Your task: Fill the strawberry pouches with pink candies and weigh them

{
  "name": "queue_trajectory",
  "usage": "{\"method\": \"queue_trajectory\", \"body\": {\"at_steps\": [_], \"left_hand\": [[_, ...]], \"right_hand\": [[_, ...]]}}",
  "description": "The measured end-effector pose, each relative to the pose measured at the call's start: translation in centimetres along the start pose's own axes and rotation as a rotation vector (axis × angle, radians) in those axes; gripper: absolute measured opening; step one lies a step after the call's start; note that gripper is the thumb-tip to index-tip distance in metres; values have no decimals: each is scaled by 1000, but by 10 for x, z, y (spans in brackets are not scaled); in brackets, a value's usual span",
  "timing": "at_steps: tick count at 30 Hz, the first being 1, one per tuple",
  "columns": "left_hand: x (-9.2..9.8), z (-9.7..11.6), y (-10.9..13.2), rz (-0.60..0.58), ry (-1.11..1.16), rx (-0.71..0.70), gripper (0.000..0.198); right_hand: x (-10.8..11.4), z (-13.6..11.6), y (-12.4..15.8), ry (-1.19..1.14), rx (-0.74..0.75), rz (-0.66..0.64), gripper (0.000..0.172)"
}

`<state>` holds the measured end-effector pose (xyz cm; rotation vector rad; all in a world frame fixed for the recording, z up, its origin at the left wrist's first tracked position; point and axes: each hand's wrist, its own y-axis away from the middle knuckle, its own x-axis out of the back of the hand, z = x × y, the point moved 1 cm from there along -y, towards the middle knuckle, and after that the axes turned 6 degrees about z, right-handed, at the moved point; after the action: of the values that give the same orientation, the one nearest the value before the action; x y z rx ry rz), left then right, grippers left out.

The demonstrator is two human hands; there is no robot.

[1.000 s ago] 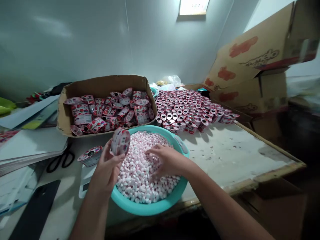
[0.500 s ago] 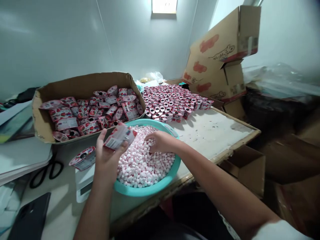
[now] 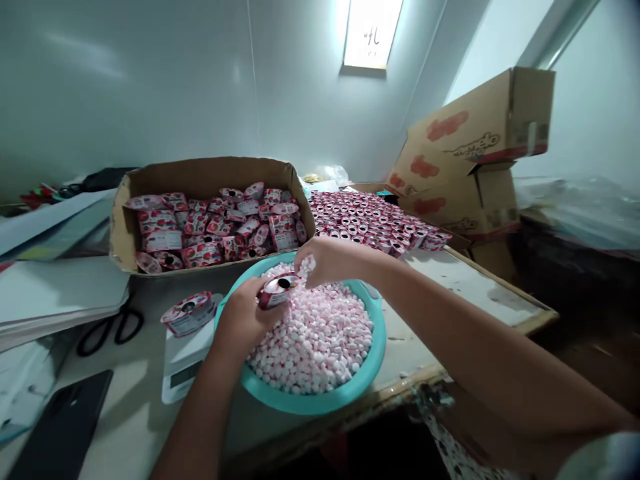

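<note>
A teal basin (image 3: pixel 369 363) full of small pink and white candies (image 3: pixel 320 340) sits at the table's front edge. My left hand (image 3: pixel 243 320) is closed around a small red and white container (image 3: pixel 277 289), its round opening facing up over the basin. My right hand (image 3: pixel 327 259) hovers just right of that opening with its fingers bunched in a pinch; what they hold is hidden. Another red container (image 3: pixel 187 313) stands on a white scale (image 3: pixel 187 357) left of the basin.
A cardboard box (image 3: pixel 200 177) of red containers sits behind the basin. Rows of containers (image 3: pixel 375 220) cover the table (image 3: pixel 480 287) at the back right. Stacked cartons (image 3: pixel 470 160) stand far right. Scissors (image 3: pixel 107 327), papers (image 3: pixel 55 287) and a black phone (image 3: pixel 60 427) lie left.
My left hand turned the container from tilted sideways to opening-up and lowered it over the basin. My right hand lifted out of the candies and closed in beside the opening.
</note>
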<state>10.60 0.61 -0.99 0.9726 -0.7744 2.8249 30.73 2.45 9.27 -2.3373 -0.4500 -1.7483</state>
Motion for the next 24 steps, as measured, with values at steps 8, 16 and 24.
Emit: {"method": "queue_trajectory", "body": {"at_steps": [8, 16, 24], "left_hand": [[3, -1, 3, 48, 79, -38, 33], [4, 4, 4, 40, 59, 21, 32], [5, 7, 4, 35, -33, 81, 25]], "right_hand": [[7, -33, -16, 74, 48, -168, 51], [5, -32, -21, 59, 69, -137, 48], [2, -29, -14, -10, 101, -37, 52]]}}
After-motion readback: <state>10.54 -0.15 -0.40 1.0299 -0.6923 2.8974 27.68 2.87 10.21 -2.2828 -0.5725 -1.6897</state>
